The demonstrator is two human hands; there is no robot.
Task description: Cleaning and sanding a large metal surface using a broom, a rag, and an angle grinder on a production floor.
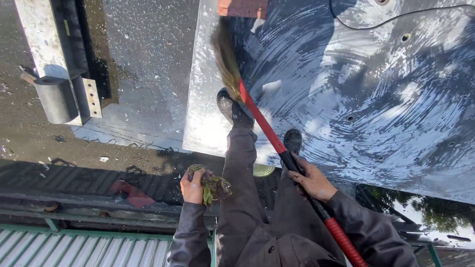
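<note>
My right hand (pixel 311 179) grips the black and red handle of a broom (pixel 262 123). Its straw bristles (pixel 226 57) press on a wet dark metal sheet (pixel 376 84) marked with curved sweep lines. My left hand (pixel 193 187) is closed on a crumpled green-yellow rag (pixel 213 187), held beside my left leg. Both my black shoes (pixel 231 108) stand near the sheet's lower edge, one leg stretched forward.
A grey metal beam with a dark cylinder (pixel 57 96) lies at the left on wet ground. A brick (pixel 242 7) sits at the sheet's top edge. Corrugated roofing (pixel 74 249) and green railing run along the bottom left. A black cable (pixel 396 20) crosses the sheet's top right.
</note>
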